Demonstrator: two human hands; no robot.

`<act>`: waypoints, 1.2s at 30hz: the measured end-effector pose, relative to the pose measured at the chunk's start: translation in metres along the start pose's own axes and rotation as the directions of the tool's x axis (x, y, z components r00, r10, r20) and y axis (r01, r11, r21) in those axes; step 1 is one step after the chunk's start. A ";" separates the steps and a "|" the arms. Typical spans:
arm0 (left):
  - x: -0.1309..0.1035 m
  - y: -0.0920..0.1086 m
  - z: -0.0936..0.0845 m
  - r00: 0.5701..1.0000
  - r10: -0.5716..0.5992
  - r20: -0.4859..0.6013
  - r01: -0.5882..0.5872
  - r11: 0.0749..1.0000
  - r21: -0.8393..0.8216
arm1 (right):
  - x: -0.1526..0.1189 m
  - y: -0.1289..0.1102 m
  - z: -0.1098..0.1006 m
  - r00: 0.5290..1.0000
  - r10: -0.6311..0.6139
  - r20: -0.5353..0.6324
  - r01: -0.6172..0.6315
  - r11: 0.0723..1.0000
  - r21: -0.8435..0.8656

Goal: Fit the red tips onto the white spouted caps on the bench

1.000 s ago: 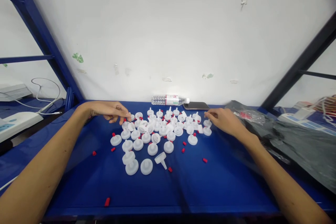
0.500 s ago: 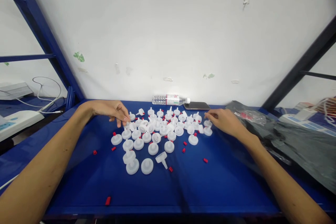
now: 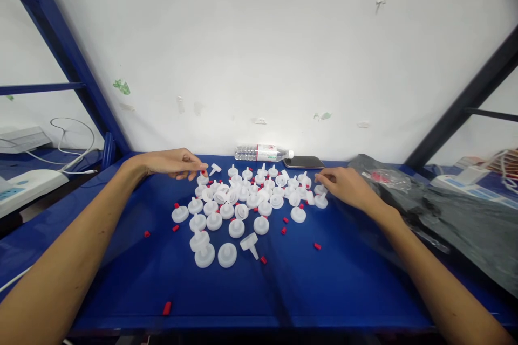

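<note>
My left hand [image 3: 183, 165] is at the back left of a pile of white plastic nozzle caps [image 3: 243, 193]. Its thumb and index finger pinch a small red tip cap [image 3: 203, 172] at the spout of a white nozzle cap [image 3: 202, 179]. At the pile's right edge, my right hand [image 3: 340, 183] has its fingers curled together, just above a white nozzle cap [image 3: 320, 190]. What lies between those fingertips, if anything, is hidden. One nozzle cap [image 3: 180, 214] stands with a red tip on its spout. Another nozzle cap [image 3: 250, 244] lies on its side near the front.
Loose red tip caps, one of them [image 3: 167, 308] near the front edge, dot the blue table [image 3: 324, 291]. Against the wall lie a plastic bottle [image 3: 263, 153] and a phone [image 3: 303, 162]. A dark plastic bag [image 3: 457, 221] covers the right side. A power strip [image 3: 28, 186] sits far left.
My left hand has moved up and slightly right, and a red tip cap now shows at its fingertips. A nearby nozzle cap has turned slightly. My right hand has stayed in place.
</note>
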State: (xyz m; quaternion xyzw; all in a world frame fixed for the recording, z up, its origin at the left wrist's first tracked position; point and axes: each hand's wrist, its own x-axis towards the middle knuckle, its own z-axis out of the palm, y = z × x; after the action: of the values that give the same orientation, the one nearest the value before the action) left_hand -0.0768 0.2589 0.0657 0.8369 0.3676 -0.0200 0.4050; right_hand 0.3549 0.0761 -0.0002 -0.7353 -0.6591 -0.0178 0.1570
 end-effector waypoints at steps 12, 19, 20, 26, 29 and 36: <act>-0.015 -0.004 -0.005 0.911 -0.140 0.389 0.137 0.990 0.036 | 0.000 0.000 0.000 1.000 -0.009 0.010 0.009 1.000 0.003; -0.008 0.003 0.003 0.865 -0.199 0.461 0.180 0.980 0.085 | 0.000 0.000 0.000 1.000 -0.007 0.018 0.007 1.000 -0.001; -0.007 0.004 0.004 0.864 -0.202 0.461 0.181 0.979 0.090 | 0.000 0.000 0.000 1.000 -0.006 0.018 0.006 1.000 -0.001; -0.007 0.006 0.006 0.866 -0.208 0.454 0.180 0.978 0.103 | 0.000 0.000 0.000 1.000 -0.006 0.015 0.006 1.000 -0.002; -0.007 0.005 0.006 0.870 -0.211 0.447 0.186 0.978 0.099 | 0.000 0.001 0.000 1.000 -0.012 0.014 0.012 1.000 -0.002; -0.008 0.004 0.006 0.882 -0.215 0.420 0.196 0.977 0.089 | 0.000 0.001 0.001 1.000 -0.020 0.000 0.020 1.000 -0.005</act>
State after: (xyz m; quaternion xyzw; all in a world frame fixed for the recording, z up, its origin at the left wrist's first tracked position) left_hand -0.0785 0.2486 0.0670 0.7772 0.3560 -0.2535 0.4527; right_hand 0.3558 0.0760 -0.0016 -0.7291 -0.6663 -0.0213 0.1550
